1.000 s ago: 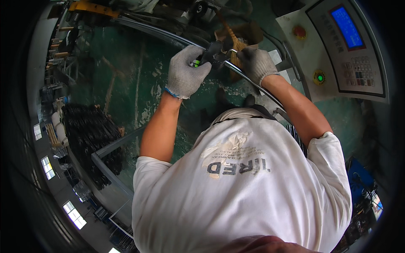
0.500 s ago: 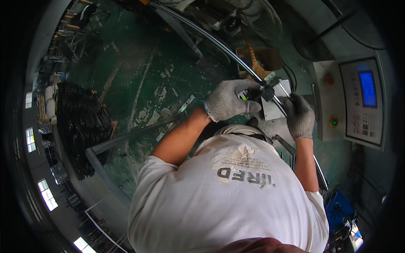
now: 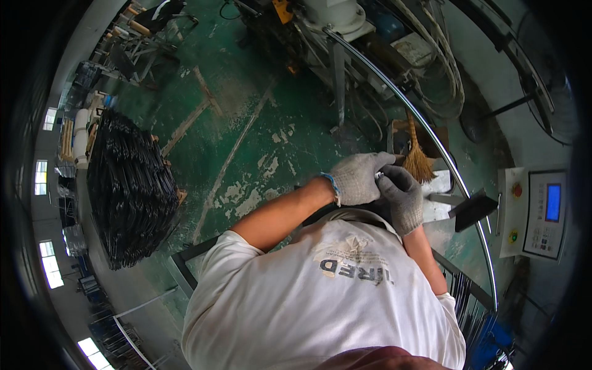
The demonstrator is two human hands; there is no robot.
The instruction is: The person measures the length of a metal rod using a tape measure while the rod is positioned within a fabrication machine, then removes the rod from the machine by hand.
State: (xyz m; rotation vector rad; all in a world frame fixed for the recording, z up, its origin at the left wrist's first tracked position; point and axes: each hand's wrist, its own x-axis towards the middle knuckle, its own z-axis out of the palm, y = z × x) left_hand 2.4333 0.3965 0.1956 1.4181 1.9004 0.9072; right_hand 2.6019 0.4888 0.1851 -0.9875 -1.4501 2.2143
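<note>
1. A worker (image 3: 296, 296) brings gloved fingers together: the left hand (image 3: 359, 180), curled nearly closed, pinches a small pale piece (image 3: 378, 176) at its fingertips.
2. The right hand (image 3: 402, 200), its fingers bent inward, meets it there; whether it also grips the piece cannot be told.
3. Near the right hand, on its right, a black block (image 3: 473, 211) sits at the curved rail (image 3: 425, 117), touched by neither hand.
4. The work looks partly done: the block appears set on the rail, though whether it is fastened is unclear. The piece is apart from the rail, its handling seemingly unfinished.
5. Just beyond the fingertips stands a broom (image 3: 418, 161); farther right of the right hand, a panel (image 3: 545, 213) shows a blue screen (image 3: 553, 202).
6. Well left of the left hand, a black stack (image 3: 131, 191) stands across the green floor (image 3: 200, 169).
</note>
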